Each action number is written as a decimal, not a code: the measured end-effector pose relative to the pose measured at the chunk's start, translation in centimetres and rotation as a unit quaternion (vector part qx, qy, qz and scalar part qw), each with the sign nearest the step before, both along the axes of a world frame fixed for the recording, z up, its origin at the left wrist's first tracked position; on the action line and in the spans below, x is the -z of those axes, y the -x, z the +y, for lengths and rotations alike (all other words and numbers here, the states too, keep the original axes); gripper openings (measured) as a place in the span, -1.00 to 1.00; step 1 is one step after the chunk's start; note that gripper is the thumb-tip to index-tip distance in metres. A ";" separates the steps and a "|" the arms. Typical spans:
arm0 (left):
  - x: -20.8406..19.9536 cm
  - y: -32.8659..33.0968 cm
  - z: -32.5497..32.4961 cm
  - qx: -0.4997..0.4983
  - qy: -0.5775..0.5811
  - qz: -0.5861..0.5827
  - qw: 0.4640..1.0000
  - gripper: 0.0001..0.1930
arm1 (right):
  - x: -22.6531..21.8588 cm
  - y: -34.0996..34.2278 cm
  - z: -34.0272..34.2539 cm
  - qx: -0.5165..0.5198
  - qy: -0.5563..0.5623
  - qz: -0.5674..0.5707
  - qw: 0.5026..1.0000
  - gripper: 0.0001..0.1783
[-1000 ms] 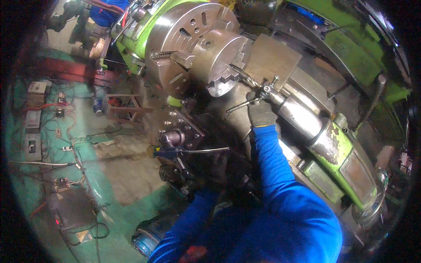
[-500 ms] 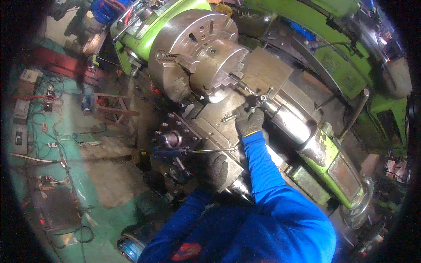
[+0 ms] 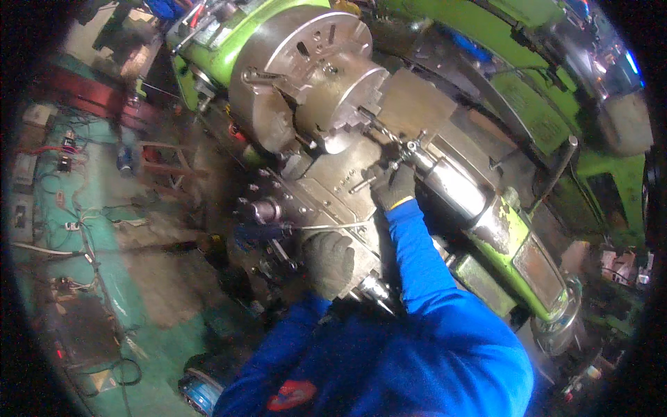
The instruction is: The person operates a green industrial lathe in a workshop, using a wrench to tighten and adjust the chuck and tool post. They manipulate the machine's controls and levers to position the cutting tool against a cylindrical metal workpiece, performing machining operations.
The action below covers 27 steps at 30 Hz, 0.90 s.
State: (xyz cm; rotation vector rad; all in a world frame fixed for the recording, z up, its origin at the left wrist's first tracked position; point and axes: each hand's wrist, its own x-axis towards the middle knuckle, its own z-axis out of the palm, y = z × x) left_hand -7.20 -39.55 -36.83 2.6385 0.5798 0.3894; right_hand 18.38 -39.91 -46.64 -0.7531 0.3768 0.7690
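My right hand [image 3: 393,186] is closed on the drill chuck [image 3: 411,149] just right of the lathe chuck [image 3: 313,69]; left hand [image 3: 328,264] grips a handle [image 3: 372,288], farther off.

Small rectangular plate [image 3: 539,260] on green tailstock [image 3: 517,244] — brownish, worn

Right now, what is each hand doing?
Left hand: gloved, resting on the lathe carriage; grip unclear.
Right hand: gloved, closed around the drill chuck.

Right hand [image 3: 393,186]: fingertips hidden behind drill chuck [image 3: 410,149]. Upper right of frame: blurred, glare. Left hand [image 3: 328,263]: grip unclear.
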 end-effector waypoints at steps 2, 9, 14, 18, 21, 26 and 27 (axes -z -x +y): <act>-0.6 -0.2 0.2 0.003 0.009 0.007 1.000 -0.82 | 1.2 -0.8 0.2 0.007 -0.159 0.148 0.976 -0.50; -0.6 -0.1 0.1 -0.001 -0.025 -0.037 0.999 -0.80 | -0.4 -0.4 -0.1 -0.007 -0.131 0.138 0.982 -0.50; -0.5 0.1 0.3 0.002 -0.013 -0.013 1.000 -0.79 | -2.1 -0.2 0.0 0.014 -0.082 0.180 0.980 -0.69; -0.7 0.2 0.3 -0.005 -0.024 -0.004 1.000 -0.78 | -0.9 -0.5 0.1 0.011 -0.080 0.181 0.980 -0.63; -0.5 0.2 0.5 0.003 -0.012 -0.001 1.000 -0.78 | 0.6 -0.6 -1.6 -0.034 -0.121 0.185 0.975 -0.58; -0.6 0.1 0.5 0.003 -0.017 -0.014 1.000 -0.78 | 0.6 -0.7 -1.6 -0.031 -0.116 0.196 0.973 -0.51; -0.5 0.1 0.4 0.003 -0.023 -0.021 0.999 -0.78 | 0.6 -0.7 -1.6 -0.023 -0.106 0.209 0.972 -0.50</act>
